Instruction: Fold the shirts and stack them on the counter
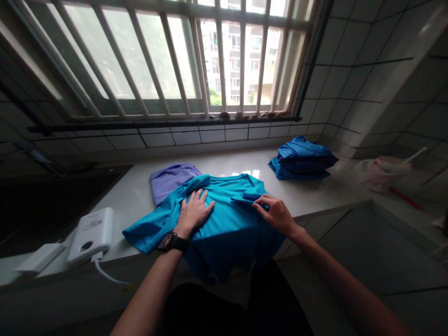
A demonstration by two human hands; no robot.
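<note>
1. A smooth teal shirt (pixel 231 228) draped over the front edge of the counter (pixel 241 161), its white mark (pixel 206 204) too small for me to read.
2. The left hand (pixel 195 213) pressed it, fingers slightly spread; the right hand (pixel 276 211) pinched a fold (pixel 244 198) between closed fingertips.
3. At the counter's left, a boxy white device (pixel 100 238) bore blurred print (pixel 94 224).

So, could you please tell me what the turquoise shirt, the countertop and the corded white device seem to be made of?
Turquoise shirt: thin, smooth fabric, perhaps synthetic; it creases and drapes softly.

Countertop: polished stone or a stone-like composite; bright reflections show its gloss, but leave the exact material open.

Corded white device: probably hard plastic, judging by its smooth, rounded casing.
</note>
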